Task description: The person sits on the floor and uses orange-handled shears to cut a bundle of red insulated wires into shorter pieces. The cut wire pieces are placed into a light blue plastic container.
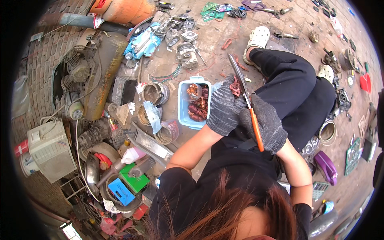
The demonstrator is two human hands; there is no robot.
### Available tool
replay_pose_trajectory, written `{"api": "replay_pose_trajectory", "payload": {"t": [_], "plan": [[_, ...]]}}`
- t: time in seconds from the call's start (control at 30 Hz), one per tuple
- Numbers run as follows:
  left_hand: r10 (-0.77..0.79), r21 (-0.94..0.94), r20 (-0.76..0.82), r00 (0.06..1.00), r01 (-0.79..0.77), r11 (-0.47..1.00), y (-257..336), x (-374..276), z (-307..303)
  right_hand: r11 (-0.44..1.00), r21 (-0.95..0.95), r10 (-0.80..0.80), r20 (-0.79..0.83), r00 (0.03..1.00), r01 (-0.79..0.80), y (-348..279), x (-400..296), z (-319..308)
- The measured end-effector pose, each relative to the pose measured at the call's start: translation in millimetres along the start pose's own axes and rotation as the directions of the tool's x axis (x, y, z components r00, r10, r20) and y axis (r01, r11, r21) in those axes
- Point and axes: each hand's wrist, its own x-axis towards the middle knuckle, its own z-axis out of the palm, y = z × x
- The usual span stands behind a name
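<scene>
My left hand [225, 105], in a grey knit glove, holds a small bundle of reddish-brown copper wire [235, 87]. In a matching glove, my right hand [267, 121] grips a long-bladed hand tool with an orange handle [256, 129]. Its steel blade [239, 73] points away from me and passes beside the wire bundle; I cannot tell whether they touch. Just left of my left hand stands a light-blue plastic tub [181, 103]. Inside lie dark red copper windings [198, 109] and a clear cup [193, 92] with brighter copper pieces.
Open tins [156, 93] and a plastic jar [168, 132] stand left of the tub. Beyond lie a motor part [187, 55], loose wires [168, 76] and circuit boards [214, 10]. An air compressor [99, 75] lines the brick wall. A purple case [325, 168] lies to the right.
</scene>
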Motion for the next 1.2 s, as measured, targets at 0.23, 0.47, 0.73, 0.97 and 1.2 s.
{"api": "replay_pose_trajectory", "payload": {"t": [0.23,0.47,0.73,0.97,1.2], "plan": [[0.095,-0.042,-0.07,0.993,-0.099,0.994,5.0,-1.4,-3.0,0.783,0.622,-0.188,0.193,0.963,0.028,22.0,-12.9,-6.1],[0.106,-0.147,-0.106,0.989,-0.121,0.982,11.2,-7.2,-4.7,0.203,0.881,0.023,0.432,0.901,-0.428,31.2,-12.6,9.2],[-0.024,-0.256,-0.271,0.962,-0.048,0.965,-14.6,-14.7,6.4,-0.244,0.837,0.072,0.519,0.852,-0.49,21.3,0.0,5.4],[0.05,-0.207,-0.394,0.918,-0.142,0.968,-19.2,-7.5,26.4,0.313,0.869,0.315,0.285,0.905,-0.383,16.8,-3.7,-1.9],[0.244,0.191,-0.241,0.939,-0.201,0.961,-3.3,-5.3,13.1,0.977,-0.21,-0.078,-0.151,0.985,0.045,-4.1,-12.7,-8.1]]}}
